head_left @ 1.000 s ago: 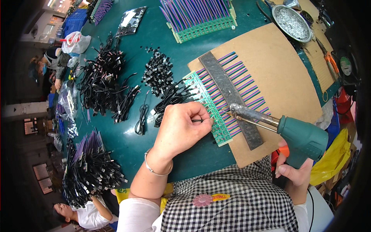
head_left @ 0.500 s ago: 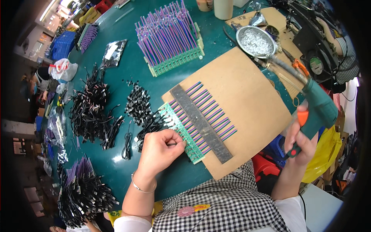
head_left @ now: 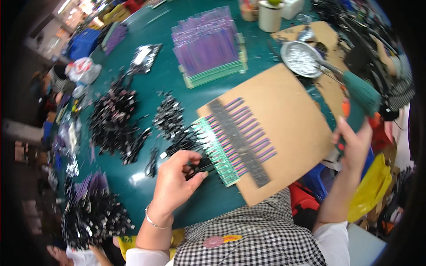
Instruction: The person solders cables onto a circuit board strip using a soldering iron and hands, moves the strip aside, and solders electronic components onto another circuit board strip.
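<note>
My left hand [head_left: 177, 177] is beside the lower part of a green circuit-board strip [head_left: 219, 153], its thumb and forefinger apart. Dark cable shows between and behind those fingers, blurred. Purple, green and dark wires run from the strip across a brown board [head_left: 297, 133], under a dark flat bar [head_left: 239, 142] that lies over them. In my right hand [head_left: 353, 139] is the grip of a green soldering gun [head_left: 361, 95], raised at the right. Its thin metal front points towards a round bowl of silvery bits [head_left: 302, 59]; whether it touches is unclear.
Left of the strip lie small black parts [head_left: 169, 115] and black cable bundles [head_left: 113, 119]. A rack of purple wires [head_left: 206, 46] stands at the back, near a white cup [head_left: 270, 17]. More cables [head_left: 95, 217] hang at the near left. A yellow bag [head_left: 368, 188] is at right.
My left thumb and forefinger have parted, and that hand has drawn slightly away from the strip. The soldering gun has swung upward in my right hand. The whole view has shifted a little.
</note>
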`<state>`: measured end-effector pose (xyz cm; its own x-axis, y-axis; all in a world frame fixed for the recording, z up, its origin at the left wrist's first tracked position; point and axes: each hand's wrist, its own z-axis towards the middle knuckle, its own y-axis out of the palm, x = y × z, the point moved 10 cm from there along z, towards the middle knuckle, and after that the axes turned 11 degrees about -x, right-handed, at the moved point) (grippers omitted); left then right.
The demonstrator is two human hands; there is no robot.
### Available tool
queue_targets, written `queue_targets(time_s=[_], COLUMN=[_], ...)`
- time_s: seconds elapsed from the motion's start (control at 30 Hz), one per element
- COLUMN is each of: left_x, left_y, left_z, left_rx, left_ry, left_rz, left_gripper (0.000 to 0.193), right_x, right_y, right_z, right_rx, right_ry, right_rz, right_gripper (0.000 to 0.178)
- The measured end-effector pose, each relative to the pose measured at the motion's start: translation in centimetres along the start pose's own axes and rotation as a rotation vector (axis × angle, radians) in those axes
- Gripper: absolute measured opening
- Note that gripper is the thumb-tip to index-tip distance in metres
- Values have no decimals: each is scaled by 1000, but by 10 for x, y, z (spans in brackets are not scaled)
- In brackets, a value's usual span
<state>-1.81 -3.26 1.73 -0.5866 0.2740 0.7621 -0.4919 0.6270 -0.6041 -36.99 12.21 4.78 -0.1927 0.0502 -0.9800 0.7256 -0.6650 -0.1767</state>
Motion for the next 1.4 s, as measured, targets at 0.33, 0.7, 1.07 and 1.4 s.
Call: queue_targets(time_s=[0.33, 0.7, 1.07, 1.4], left_x=[-69, -86, 61, 56], left_y=[-86, -83, -1, 30], left_z=[-27, 2, -30, -23], left_rx=[413, 480, 94, -56], left_ry=[-134, -72, 236, 224], left_rz=[160, 90, 75, -185], left_gripper=[15, 10, 13, 8], right_x=[-34, -8, -6, -2], right_y=[31, 91, 186, 186], right_z=[-67, -87, -99, -104], right_rx=[-278, -310, -697, -648], right_ry=[-98, 35, 318, 189], right_rz=[48, 279, 421, 552], right_gripper=[71, 69, 18, 12])
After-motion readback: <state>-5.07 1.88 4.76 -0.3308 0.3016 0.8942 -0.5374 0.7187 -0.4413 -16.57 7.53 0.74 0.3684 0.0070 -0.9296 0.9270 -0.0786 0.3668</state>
